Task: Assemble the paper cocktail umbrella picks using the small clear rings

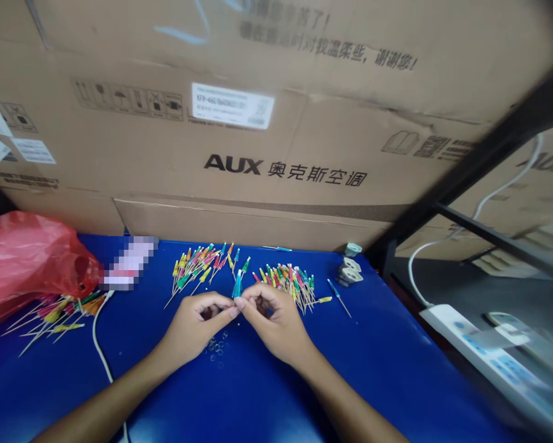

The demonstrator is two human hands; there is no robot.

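Observation:
Between my fingertips stands a blue paper cocktail umbrella (238,285), folded, its white tip pointing up. My left hand (197,323) pinches it low down from the left. From the right, my right hand (274,320) closes thumb and fingers on the same spot. The lower stick is hidden behind the fingers. Just below my left hand lie several small clear rings (217,349), perhaps rubber bands. Beyond the hands are two heaps of folded cocktail umbrellas, a left heap (197,264) and a right heap (292,280), in mixed colours with wooden sticks.
A red plastic bag (36,264) sits at the left, more umbrellas (50,314) beside it. A white cable (101,344) crosses the blue table (175,400) from a blurred-out device. Large cardboard boxes (165,172) stand behind. A power strip (488,357) is at the right.

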